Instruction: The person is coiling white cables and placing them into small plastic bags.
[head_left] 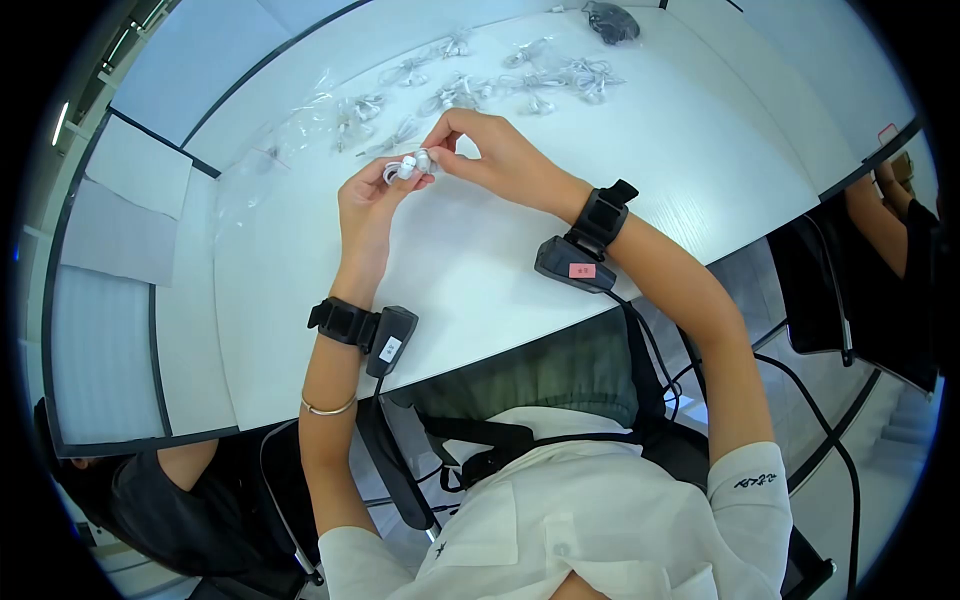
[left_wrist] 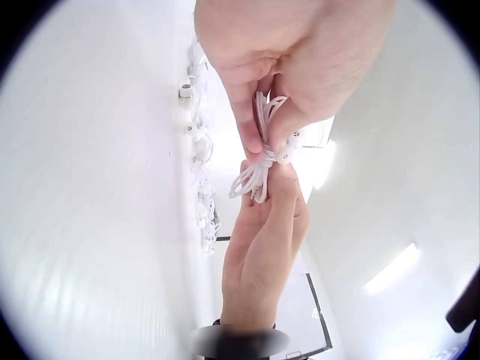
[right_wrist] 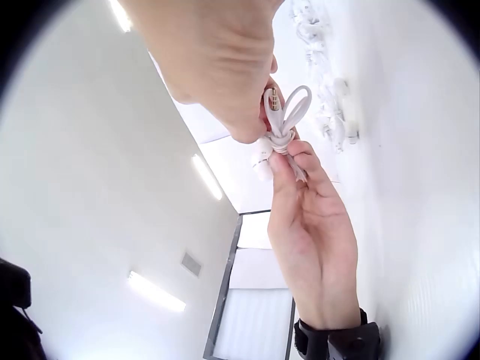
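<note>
A small coil of white earphone cable [left_wrist: 259, 176] is held between both hands above the table. The left hand [head_left: 368, 205] pinches it from one side with thumb and fingers. From the other side the right hand [head_left: 505, 165] pinches it, thumb and fingertips close to the left hand's. In the right wrist view the bundle [right_wrist: 297, 112] is wrapped round its middle, with loops standing out and a metal plug [right_wrist: 274, 99] beside them. White earbuds [head_left: 408, 166] hang at the bundle's side.
Several white cable bundles [head_left: 455, 95] lie across the back of the white table [head_left: 480, 290]. Clear plastic bags [head_left: 262, 160] lie at the left, and a dark bag [head_left: 611, 22] at the back. Low partitions surround the table; other people sit at both sides.
</note>
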